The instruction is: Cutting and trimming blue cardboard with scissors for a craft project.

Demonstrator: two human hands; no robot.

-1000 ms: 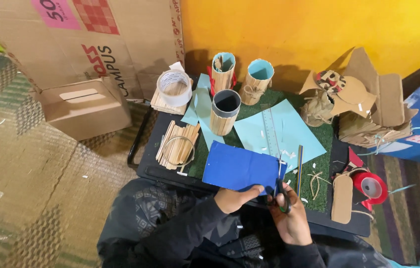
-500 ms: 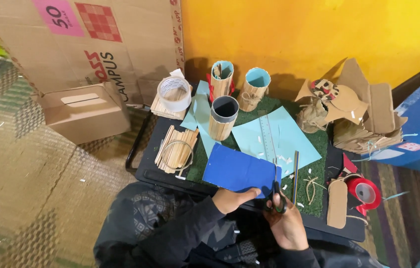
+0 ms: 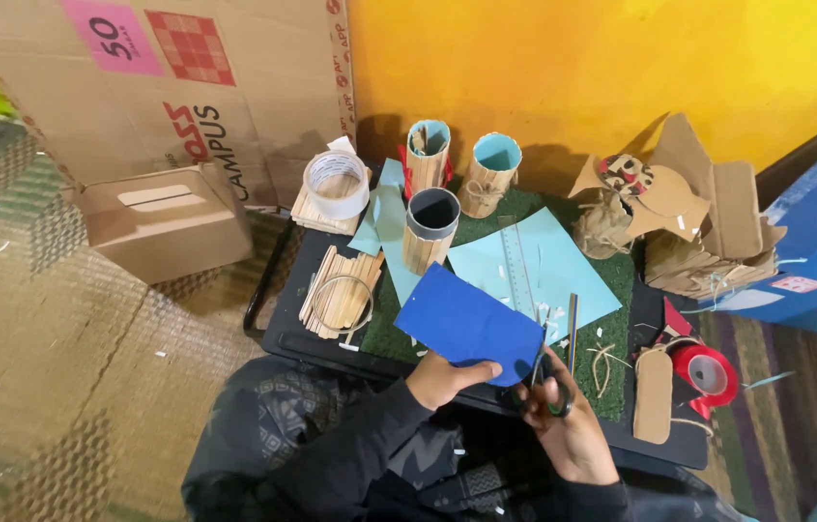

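We're mid-cut here: left hand (image 3: pixel 447 379) pinching the dark blue paper sheet (image 3: pixel 471 324) over the table's (image 3: pixel 331 350) near edge, right hand (image 3: pixel 563 425) closed around the scissors (image 3: pixel 542 385) at its right edge, so probably we feed paper steadily next.

Stick cups (image 3: pixel 432 229) crowding table's rear
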